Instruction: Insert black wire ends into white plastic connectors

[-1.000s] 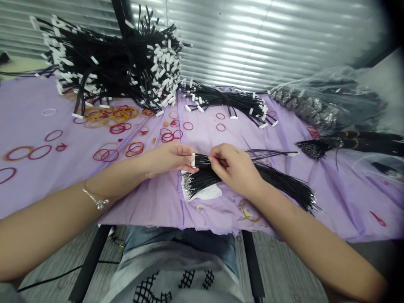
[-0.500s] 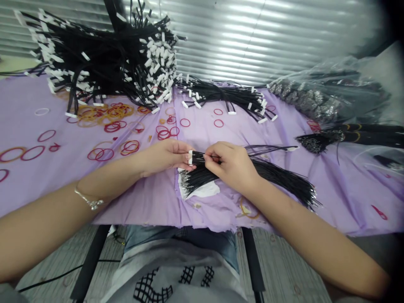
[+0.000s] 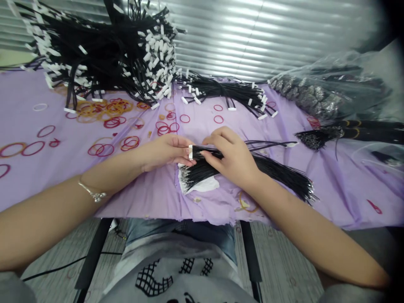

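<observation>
Well, the black wire bundle (image 3: 206,153) lies across the middle of the frame, its white connector end (image 3: 190,152) pinched between the thumb and fingers of the left hand (image 3: 166,153). Just beside it, the right hand (image 3: 229,155) curves over the same wires, thumb on them; whether it grips, I cannot tell. Below lies a second wire bundle (image 3: 200,173) on white paper (image 3: 205,185), all on purple cloth (image 3: 57,185) scattered with red rubber bands (image 3: 104,150). A wire heap (image 3: 104,54) rises at upper left, a plastic bag (image 3: 328,80) at upper right.
</observation>
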`<state>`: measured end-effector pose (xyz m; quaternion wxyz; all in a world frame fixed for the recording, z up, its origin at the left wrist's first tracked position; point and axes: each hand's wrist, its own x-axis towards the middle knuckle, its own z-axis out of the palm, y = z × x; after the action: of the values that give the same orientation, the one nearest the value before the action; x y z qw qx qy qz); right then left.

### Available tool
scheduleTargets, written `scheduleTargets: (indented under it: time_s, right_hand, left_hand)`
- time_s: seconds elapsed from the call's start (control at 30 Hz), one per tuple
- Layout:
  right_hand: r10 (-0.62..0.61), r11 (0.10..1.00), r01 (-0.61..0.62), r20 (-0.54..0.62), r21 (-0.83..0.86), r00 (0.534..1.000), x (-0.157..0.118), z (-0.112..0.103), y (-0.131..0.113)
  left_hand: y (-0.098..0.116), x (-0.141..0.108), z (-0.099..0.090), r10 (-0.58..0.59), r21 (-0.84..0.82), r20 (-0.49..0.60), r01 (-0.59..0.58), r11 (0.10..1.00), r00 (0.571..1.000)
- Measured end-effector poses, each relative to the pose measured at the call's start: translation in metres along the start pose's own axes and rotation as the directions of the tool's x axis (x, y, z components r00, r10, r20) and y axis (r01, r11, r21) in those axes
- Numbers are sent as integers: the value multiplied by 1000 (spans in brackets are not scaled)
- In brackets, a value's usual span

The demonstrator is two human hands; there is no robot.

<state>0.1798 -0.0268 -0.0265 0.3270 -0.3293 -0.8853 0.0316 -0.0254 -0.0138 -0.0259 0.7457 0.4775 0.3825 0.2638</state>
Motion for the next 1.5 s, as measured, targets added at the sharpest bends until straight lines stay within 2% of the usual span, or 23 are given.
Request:
scheduleTargets:
  time_s: [0.07, 0.17, 0.33, 0.5, 0.57, 0.63, 0.73, 0.8, 0.9, 1.03, 1.33, 1.5]
  right_hand:
    - [-60, 997, 60, 13, -46, 998, -1, -1, 1]
    - [-125, 988, 132, 93, -82, 988, -2, 3, 1]
    - [-146, 969, 171, 141, -181, 979, -1, 7, -3]
    - [-153, 971, 172, 120, -167, 981, 1, 6, -8]
    - [-134, 987, 139, 72, -79, 988, 1, 3, -9]
    - [-16, 999, 17, -63, 27, 998, 0, -2, -8]
    - [144, 989, -130, -237, 76, 961, 0, -9, -3]
    - [115, 993, -103, -221, 64, 968, 0, -10, 1]
    - [51, 994, -40, -108, 99, 993, 0, -5, 4]
    - [74, 989, -68, -40, 130, 996, 0, 2, 2]
    - [152, 981, -141, -78, 131, 985, -1, 3, -3]
    - [145, 986, -134, -107, 102, 984, -1, 4, -4]
  left_hand:
    - [-1, 1, -3, -9, -44, 5, 9, 999, 1000]
    - [-1, 1, -4, -17, -77, -10, 16, 997, 1000]
    - [1, 0, -1, -13, -97, -7, 13, 995, 1000]
    - [2, 0, -1, -15, -85, -4, 15, 996, 1000]
    - [2, -1, 0, -11, -70, -18, 9, 998, 1000]
    - [1, -1, 2, -7, -38, -22, 6, 999, 1000]
    - [1, -2, 3, -10, 3, -17, 10, 1000, 1000]
    - [1, -2, 4, -10, 13, -20, 10, 1000, 1000]
    - [1, -2, 4, -4, 18, -24, 5, 1000, 1000]
    - [2, -3, 4, -10, 9, -26, 10, 1000, 1000]
    - [0, -2, 0, 2, 7, 27, -2, 1000, 1000]
    - [-1, -1, -1, 1, -7, 48, -1, 1000, 999]
